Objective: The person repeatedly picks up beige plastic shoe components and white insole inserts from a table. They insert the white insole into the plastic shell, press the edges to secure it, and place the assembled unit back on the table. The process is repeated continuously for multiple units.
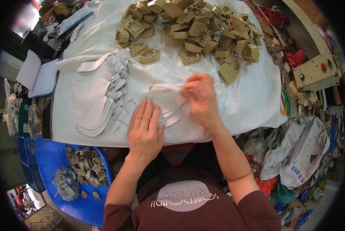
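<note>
Her left hand (144, 129) lies flat, fingers spread, on thin curved white fabric pieces (163, 109); right hand (200, 98) fingers pinch one soft piece (165, 89) on the cloth-covered tabletop (253, 96).

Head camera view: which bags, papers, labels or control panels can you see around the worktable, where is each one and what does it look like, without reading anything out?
White plastic bag: right of the table, crumpled, blue printing.
Paper sheets: left table edge, white, on a blue clipboard.
Control box: right of the table, cream metal, red button and dark knobs.
Clear bag: on the blue surface at lower left, holding small grey pieces.
No screens in view.
</note>
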`<action>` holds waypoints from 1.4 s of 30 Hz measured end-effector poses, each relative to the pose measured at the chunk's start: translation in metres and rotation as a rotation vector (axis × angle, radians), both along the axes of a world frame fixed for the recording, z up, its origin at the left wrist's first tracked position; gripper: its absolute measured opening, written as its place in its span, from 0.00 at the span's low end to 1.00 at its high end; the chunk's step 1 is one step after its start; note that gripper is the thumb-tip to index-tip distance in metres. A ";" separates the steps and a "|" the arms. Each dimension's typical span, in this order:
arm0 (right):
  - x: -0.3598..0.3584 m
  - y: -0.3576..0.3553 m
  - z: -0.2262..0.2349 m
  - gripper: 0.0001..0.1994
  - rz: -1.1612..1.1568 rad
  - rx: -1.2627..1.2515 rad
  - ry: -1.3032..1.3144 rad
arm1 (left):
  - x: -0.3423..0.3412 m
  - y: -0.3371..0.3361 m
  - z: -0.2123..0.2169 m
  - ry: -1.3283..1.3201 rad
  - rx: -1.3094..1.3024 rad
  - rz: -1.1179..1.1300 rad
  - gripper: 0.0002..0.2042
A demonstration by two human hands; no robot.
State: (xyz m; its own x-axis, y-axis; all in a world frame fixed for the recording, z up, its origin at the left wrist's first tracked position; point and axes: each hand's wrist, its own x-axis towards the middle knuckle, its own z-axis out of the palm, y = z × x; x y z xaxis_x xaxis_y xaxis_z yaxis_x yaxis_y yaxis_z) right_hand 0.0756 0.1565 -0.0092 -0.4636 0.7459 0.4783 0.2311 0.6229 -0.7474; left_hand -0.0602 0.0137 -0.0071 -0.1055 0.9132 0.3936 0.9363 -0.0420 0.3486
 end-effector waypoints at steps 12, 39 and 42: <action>0.041 -0.028 0.042 0.11 0.274 0.270 -0.106 | 0.020 0.006 0.033 -1.058 -0.005 -0.078 0.23; 0.063 0.017 0.013 0.19 -0.116 0.567 -0.395 | 0.022 -0.005 0.020 -1.537 0.090 0.022 0.21; 0.061 0.023 0.011 0.18 -0.023 0.499 -0.374 | 0.023 -0.003 0.021 -1.523 0.067 -0.013 0.21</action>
State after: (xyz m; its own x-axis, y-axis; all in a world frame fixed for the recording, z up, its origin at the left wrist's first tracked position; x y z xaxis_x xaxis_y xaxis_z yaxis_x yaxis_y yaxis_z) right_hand 0.1370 0.1796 0.0022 -0.6535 0.4864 0.5800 0.4386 0.8678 -0.2336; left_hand -0.0376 0.0109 0.0136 -0.4285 0.9026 -0.0399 -0.3017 -0.1014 0.9480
